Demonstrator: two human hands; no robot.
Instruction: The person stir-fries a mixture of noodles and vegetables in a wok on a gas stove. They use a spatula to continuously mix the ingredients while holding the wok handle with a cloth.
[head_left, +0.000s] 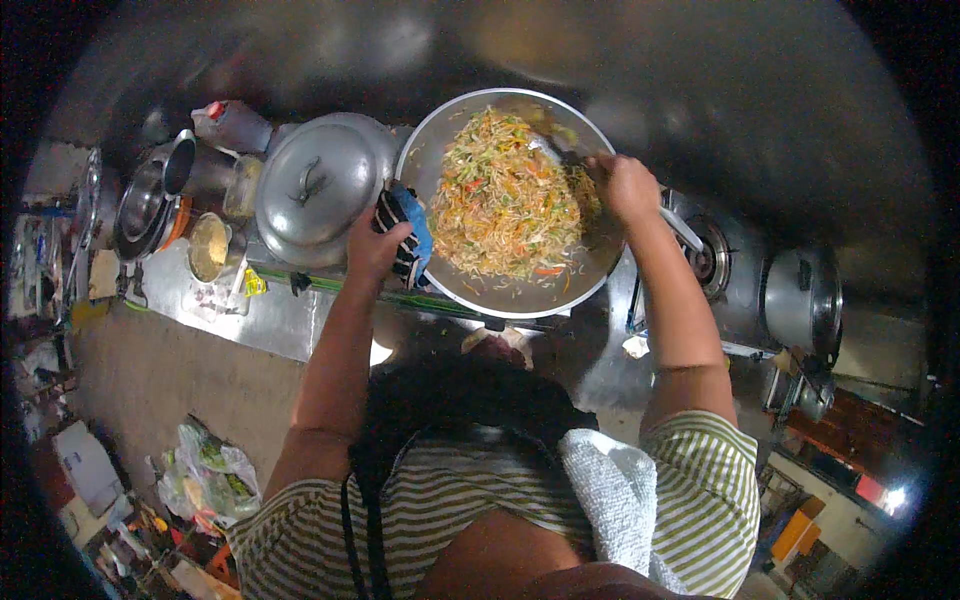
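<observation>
A wide metal wok (517, 296) lies before me, heaped with noodles (502, 202) mixed with shredded green and orange vegetables. At its left rim, my left hand (375, 251) grips a folded blue and black striped cloth (411, 229), pressed against the wok's side. My right hand (630, 187) is closed over the wok's right part, around what looks like a cooking utensil; its shiny end (546, 147) shows among the noodles, and the rest is hidden or dark. Under my right forearm, a metal handle (681, 229) sticks out on the wok's right.
Left of the wok stands a large lidded pot (322, 187). Beyond it are a bowl of pale yellowish food (210, 247), pans (142, 202) and a red-capped jug (232, 126). To the right are a gas burner (709, 255) and another pot (802, 300). Plastic bags of vegetables (206, 472) lie lower left.
</observation>
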